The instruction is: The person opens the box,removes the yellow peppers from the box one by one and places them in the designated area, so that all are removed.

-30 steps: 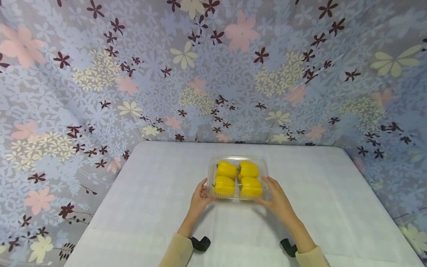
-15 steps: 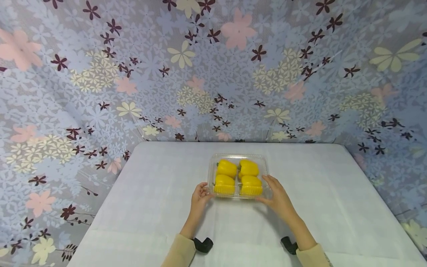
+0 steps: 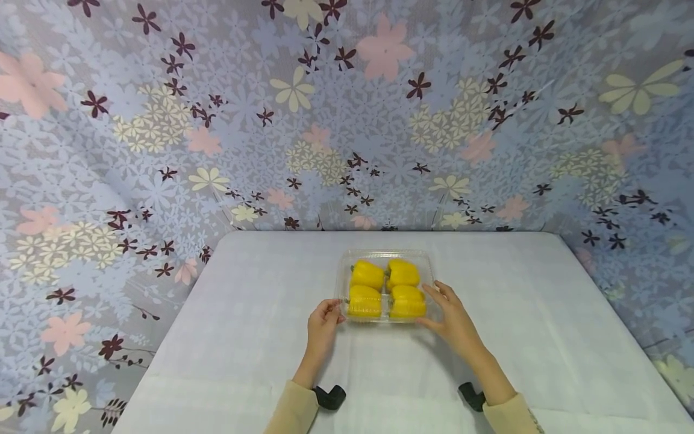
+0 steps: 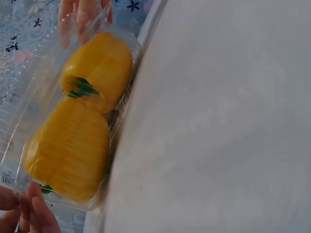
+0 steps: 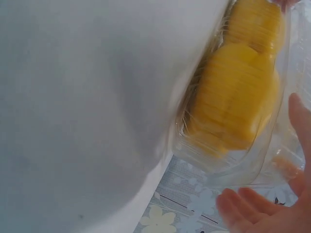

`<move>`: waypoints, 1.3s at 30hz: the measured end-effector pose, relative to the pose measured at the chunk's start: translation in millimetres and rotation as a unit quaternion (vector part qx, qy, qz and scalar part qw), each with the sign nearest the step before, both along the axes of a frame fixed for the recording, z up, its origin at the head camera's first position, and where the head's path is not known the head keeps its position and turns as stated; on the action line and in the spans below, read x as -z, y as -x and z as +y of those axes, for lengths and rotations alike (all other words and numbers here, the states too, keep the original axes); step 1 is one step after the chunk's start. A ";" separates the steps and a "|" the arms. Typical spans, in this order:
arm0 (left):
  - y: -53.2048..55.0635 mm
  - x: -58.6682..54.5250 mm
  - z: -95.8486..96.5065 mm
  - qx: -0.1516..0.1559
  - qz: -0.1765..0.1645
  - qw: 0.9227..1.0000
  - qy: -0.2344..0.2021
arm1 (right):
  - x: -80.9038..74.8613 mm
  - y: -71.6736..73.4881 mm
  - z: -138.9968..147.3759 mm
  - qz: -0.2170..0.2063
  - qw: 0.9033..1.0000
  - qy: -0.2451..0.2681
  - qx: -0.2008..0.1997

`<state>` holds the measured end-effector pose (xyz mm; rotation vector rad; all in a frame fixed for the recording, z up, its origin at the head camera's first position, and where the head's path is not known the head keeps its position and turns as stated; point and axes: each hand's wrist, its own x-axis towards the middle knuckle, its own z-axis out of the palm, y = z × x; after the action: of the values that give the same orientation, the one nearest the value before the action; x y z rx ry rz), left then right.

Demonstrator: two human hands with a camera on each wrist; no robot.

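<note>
A clear plastic clamshell box [image 3: 386, 320] with several yellow bell peppers [image 3: 365, 301] in it lies on the table in the head view. Its lid shows as clear ridged plastic around and over them. At the front left corner, my left hand [image 3: 322, 328] pinches the plastic edge between thumb and fingers, as the left wrist view shows with the fingertips [image 4: 39, 206] on the rim. My right hand [image 3: 455, 322] is spread beside the front right corner. In the right wrist view its fingers [image 5: 240, 206] are mostly straight, close to the box's side.
A white cloth [image 3: 260, 283] covers the table [image 3: 542, 337]. Behind and beside it hangs a flowered curtain [image 3: 347, 120]. A black wrist device [image 3: 329, 398] sits under the left wrist and another [image 3: 472, 396] under the right.
My left hand's fingers have closed from a loose hold to a pinch on the box's corner. The right hand's fingers have lifted slightly and shifted. The box has barely moved.
</note>
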<state>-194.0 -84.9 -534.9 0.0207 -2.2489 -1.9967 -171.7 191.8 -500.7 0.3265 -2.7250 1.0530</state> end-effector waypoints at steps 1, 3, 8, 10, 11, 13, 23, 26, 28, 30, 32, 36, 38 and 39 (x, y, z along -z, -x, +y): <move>1.1 -0.2 -0.3 -0.001 0.008 1.000 0.020 | -0.8 0.3 0.1 0.006 1.000 -0.002 -0.002; 4.1 -1.2 -0.9 -0.005 0.026 0.998 0.060 | -2.6 1.2 0.8 0.022 1.000 -0.005 -0.006; 13.7 -4.7 -1.3 -0.010 0.050 0.992 0.111 | -10.7 6.5 3.1 0.059 0.998 0.016 -0.010; 17.9 -6.0 -0.9 -0.009 0.049 0.993 0.111 | -17.3 11.0 3.8 0.061 0.997 0.037 -0.009; 20.3 -6.2 -0.6 -0.009 0.051 0.992 0.114 | -20.8 14.1 4.2 0.055 0.997 0.049 -0.009; 25.5 -6.6 0.0 -0.012 0.057 0.991 0.120 | -28.7 23.0 5.3 0.040 0.997 0.070 -0.012; 44.4 -5.5 4.4 -0.010 0.049 0.989 0.138 | -62.4 101.4 27.9 -0.035 0.988 0.138 -0.053; 45.2 -7.4 5.1 -0.004 0.040 0.990 0.138 | -64.1 129.5 36.0 -0.086 0.982 0.152 -0.066; 45.3 -8.1 4.9 0.002 0.036 0.990 0.137 | -63.5 145.8 40.3 -0.125 0.976 0.167 -0.067; 45.8 -7.6 4.4 0.007 0.037 0.990 0.136 | -59.9 158.6 43.7 -0.154 0.969 0.180 -0.067; 45.3 -6.8 4.3 0.012 0.038 0.991 0.130 | -58.7 164.8 44.5 -0.172 0.964 0.193 -0.067; 44.7 -4.6 3.6 0.011 0.047 0.991 0.121 | -44.9 176.3 43.8 -0.188 0.959 0.199 -0.066; 44.6 -3.7 3.0 0.007 0.046 0.992 0.118 | -34.2 183.3 42.6 -0.201 0.958 0.192 -0.064; 44.8 -3.3 2.4 0.005 0.049 0.992 0.118 | -30.4 185.3 41.5 -0.210 0.956 0.195 -0.065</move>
<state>-238.7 -82.4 -531.6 -0.1114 -2.4086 -1.6834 -357.1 233.4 -470.4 0.2373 -2.7728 1.8454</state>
